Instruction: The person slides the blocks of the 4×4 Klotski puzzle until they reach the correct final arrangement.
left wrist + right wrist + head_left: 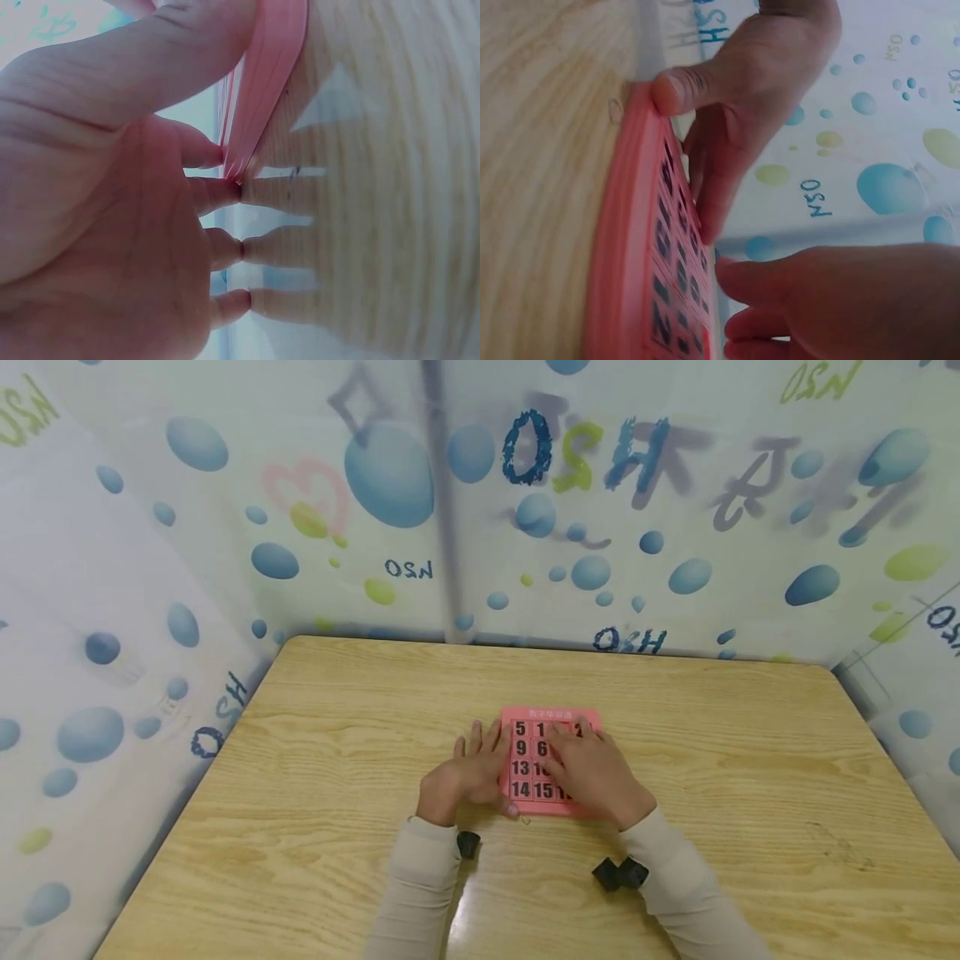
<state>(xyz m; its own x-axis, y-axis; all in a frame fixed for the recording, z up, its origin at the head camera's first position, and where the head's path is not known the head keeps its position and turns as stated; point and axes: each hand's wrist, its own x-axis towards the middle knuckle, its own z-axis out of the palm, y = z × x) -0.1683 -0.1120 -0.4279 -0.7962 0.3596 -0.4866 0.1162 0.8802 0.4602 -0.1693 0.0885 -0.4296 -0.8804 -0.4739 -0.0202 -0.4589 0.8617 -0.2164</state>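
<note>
A pink sliding number puzzle (522,768) with black numerals lies flat on the wooden table. In the head view, my left hand (472,774) rests along its left side, fingers spread and thumb at the near left corner. The left wrist view shows several fingertips (229,307) touching the tabletop beside the pink frame. Over the puzzle's right part is my right hand (597,774), its fingers touching or just above the number tiles and hiding several of them. In the right wrist view, the left thumb (669,93) touches the puzzle's corner.
The light wooden table (337,727) extends around the puzzle on all sides. Black wrist-worn pieces (468,844) show at both sleeves. Behind the table hangs a white curtain (480,552) with blue and green bubble prints.
</note>
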